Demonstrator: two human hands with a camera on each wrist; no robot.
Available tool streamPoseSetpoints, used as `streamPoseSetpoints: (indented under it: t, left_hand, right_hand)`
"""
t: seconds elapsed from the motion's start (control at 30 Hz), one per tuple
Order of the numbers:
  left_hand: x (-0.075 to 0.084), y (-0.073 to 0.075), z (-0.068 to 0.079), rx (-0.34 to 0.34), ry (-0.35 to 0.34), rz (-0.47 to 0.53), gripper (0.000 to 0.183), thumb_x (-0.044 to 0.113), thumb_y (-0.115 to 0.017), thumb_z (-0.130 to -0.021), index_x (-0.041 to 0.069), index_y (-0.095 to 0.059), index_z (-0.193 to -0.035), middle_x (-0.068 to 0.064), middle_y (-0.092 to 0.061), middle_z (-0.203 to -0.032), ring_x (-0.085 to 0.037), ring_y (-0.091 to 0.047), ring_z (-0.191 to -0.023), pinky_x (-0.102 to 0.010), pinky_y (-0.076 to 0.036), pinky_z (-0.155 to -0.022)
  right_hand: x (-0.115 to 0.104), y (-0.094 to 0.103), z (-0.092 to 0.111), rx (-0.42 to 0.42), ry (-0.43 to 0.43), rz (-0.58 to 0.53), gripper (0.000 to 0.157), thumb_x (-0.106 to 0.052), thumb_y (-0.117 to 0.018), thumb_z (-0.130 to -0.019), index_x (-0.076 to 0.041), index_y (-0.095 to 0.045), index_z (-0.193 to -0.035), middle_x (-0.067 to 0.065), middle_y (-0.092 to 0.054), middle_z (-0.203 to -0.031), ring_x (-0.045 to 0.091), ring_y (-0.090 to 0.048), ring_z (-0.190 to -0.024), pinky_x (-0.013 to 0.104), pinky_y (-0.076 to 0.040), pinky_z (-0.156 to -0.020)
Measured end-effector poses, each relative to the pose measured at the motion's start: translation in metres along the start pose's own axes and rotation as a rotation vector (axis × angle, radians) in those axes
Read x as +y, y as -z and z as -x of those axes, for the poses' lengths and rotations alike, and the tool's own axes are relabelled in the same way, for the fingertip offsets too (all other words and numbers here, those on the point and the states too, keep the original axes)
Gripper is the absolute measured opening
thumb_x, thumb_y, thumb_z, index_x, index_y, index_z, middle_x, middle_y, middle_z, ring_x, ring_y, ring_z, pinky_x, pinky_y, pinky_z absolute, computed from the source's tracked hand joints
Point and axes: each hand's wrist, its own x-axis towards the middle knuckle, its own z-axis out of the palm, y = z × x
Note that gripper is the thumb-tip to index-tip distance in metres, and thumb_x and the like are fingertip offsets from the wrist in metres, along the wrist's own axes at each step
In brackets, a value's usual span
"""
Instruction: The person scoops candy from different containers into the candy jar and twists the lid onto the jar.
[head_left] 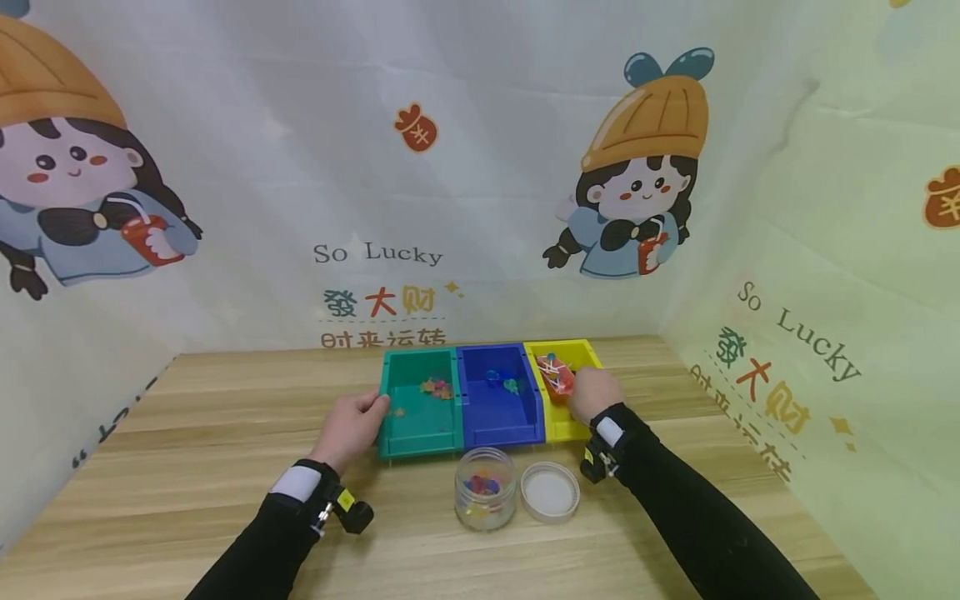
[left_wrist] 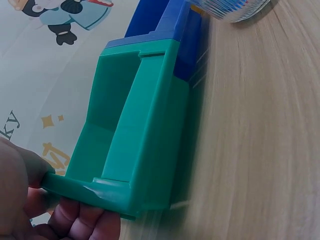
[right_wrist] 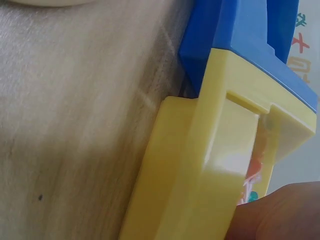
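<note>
My left hand [head_left: 352, 425] grips the outer end rim of the green bin [left_wrist: 155, 130], thumb over the edge and fingers curled beneath it. At the other end, my right hand [head_left: 596, 393] lies over the outer side of the yellow bin [head_left: 562, 429]. Its fingers are hidden, so whether they pinch something or hold the rim cannot be told. Right beside it in that bin lies an orange-red object with white streaks [head_left: 553, 373] and a teal bit. Between these two bins sits the blue bin [head_left: 501, 433], joined side by side, with small blue and green pieces [head_left: 512, 386] inside.
Small orange and pink pieces [head_left: 437, 388] lie in the green bin. A clear jar [head_left: 486, 508] with colourful pieces stands open in front of the bins, its white lid [head_left: 551, 492] to its right. A printed cloth [head_left: 495, 208] rises behind the wooden table [head_left: 247, 417].
</note>
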Motion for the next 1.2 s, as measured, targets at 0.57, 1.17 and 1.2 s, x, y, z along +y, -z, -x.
streamPoseSetpoints:
  t: [0.57,1.17,1.2]
  left_hand:
    - [-0.002,-0.002,0.001,0.001,0.018,0.008,0.049,0.027,-0.049,-0.116,0.0,-0.056,-0.157,-0.026,-0.067,-0.145,-0.028,-0.066,-0.113,-0.035,-0.06,-0.086]
    - [0.005,-0.003,0.008,0.112,0.057,0.145,0.059,0.042,-0.056,-0.114,0.006,-0.053,-0.162,-0.022,-0.061,-0.137,-0.029,-0.056,-0.113,-0.034,-0.05,-0.084]
    - [0.007,-0.003,0.009,0.126,0.049,0.158,0.057,0.041,-0.057,-0.114,0.008,-0.055,-0.161,-0.02,-0.061,-0.133,-0.028,-0.056,-0.11,-0.032,-0.048,-0.081]
  right_hand:
    - [0.003,0.013,0.009,-0.011,-0.045,-0.187,0.02,-0.007,-0.074,-0.099,0.01,-0.075,-0.109,0.017,-0.071,-0.096,0.028,-0.064,-0.082,0.03,-0.052,-0.071]
    - [0.005,0.031,0.025,0.01,-0.029,-0.225,0.023,-0.016,-0.074,-0.103,0.006,-0.076,-0.11,0.015,-0.072,-0.093,0.026,-0.063,-0.078,0.027,-0.045,-0.065]
    - [0.006,0.033,0.026,0.014,-0.024,-0.22,0.023,-0.017,-0.074,-0.104,0.006,-0.076,-0.11,0.014,-0.072,-0.092,0.026,-0.063,-0.077,0.027,-0.045,-0.064]
